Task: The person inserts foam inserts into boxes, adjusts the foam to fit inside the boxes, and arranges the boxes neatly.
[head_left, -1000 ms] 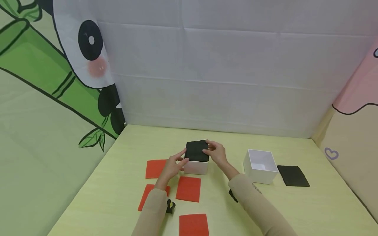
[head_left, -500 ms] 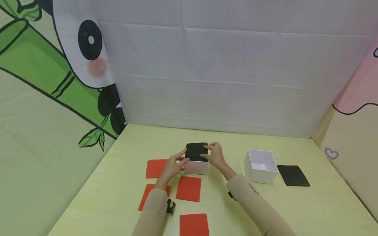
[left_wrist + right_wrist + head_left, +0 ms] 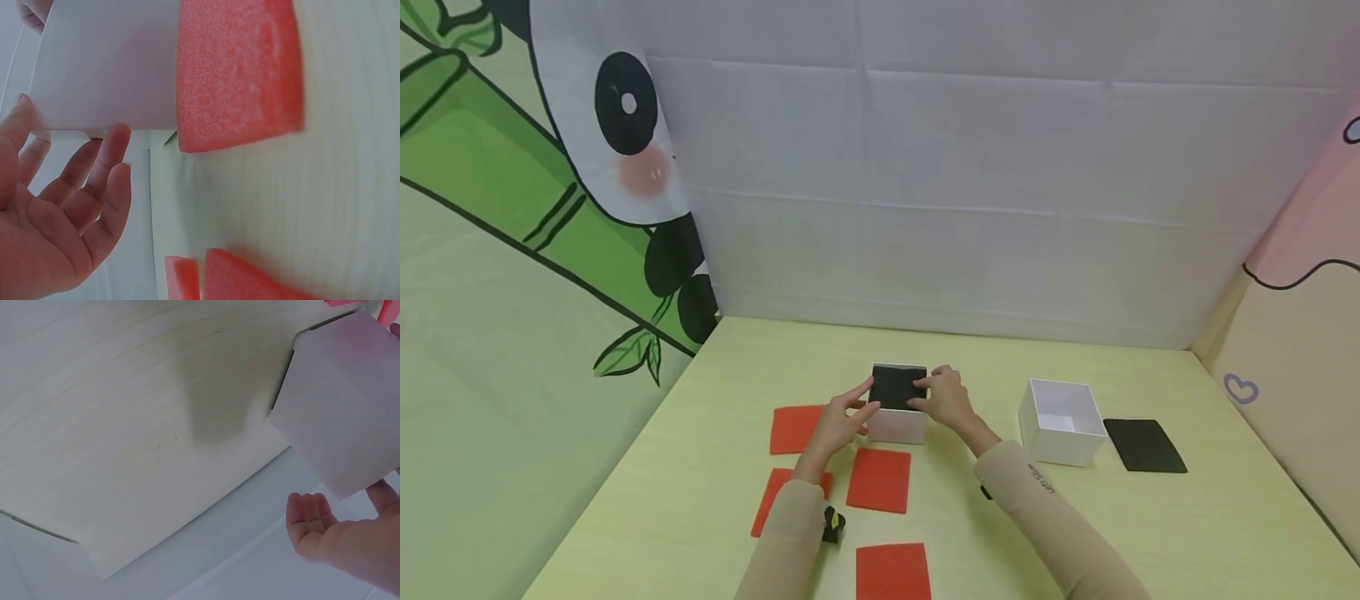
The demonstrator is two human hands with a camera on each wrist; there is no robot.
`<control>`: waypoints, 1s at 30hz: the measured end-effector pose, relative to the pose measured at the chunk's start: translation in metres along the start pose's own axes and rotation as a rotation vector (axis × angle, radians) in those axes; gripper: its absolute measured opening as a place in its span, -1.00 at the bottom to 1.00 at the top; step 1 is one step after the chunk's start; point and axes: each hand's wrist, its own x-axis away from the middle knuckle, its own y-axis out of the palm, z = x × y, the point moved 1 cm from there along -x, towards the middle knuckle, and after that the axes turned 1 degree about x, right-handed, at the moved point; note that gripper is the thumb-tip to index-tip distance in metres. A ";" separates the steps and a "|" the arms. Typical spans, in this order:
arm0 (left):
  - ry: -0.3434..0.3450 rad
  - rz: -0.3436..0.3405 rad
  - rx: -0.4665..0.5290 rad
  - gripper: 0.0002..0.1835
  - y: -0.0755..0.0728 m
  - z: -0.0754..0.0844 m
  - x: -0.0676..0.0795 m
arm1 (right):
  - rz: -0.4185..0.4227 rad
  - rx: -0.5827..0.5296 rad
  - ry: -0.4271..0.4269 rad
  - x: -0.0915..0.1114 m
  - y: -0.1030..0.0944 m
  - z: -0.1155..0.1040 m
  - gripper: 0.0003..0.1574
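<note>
In the head view a white box (image 3: pixel 897 426) stands at mid-table, with a black square sheet (image 3: pixel 895 387) lying just inside its top opening. My left hand (image 3: pixel 837 423) holds the box's left side, thumb near the front corner. The left wrist view shows those fingers (image 3: pixel 115 140) against the box wall. On the right, my right hand (image 3: pixel 949 398) rests its thumb and fingertips on the sheet's right part. The right wrist view hides those tips behind the box, while its outer fingers (image 3: pixel 307 512) are curled beside the wall.
A second white box (image 3: pixel 1062 422) stands open to the right, beside another black square sheet (image 3: pixel 1145 446). Several red foam squares (image 3: pixel 878 481) lie left of and in front of the hands. A white cloth backdrop (image 3: pixel 940 200) hangs behind the table.
The black sheet has sunk from above the rim to inside the box. My right hand has shifted slightly left and down with it, off the sheet's far edge. My left hand stays put.
</note>
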 end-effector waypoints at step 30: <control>0.020 -0.014 0.019 -0.41 -0.003 -0.002 0.001 | -0.155 0.279 -0.384 0.003 0.010 -0.010 -0.31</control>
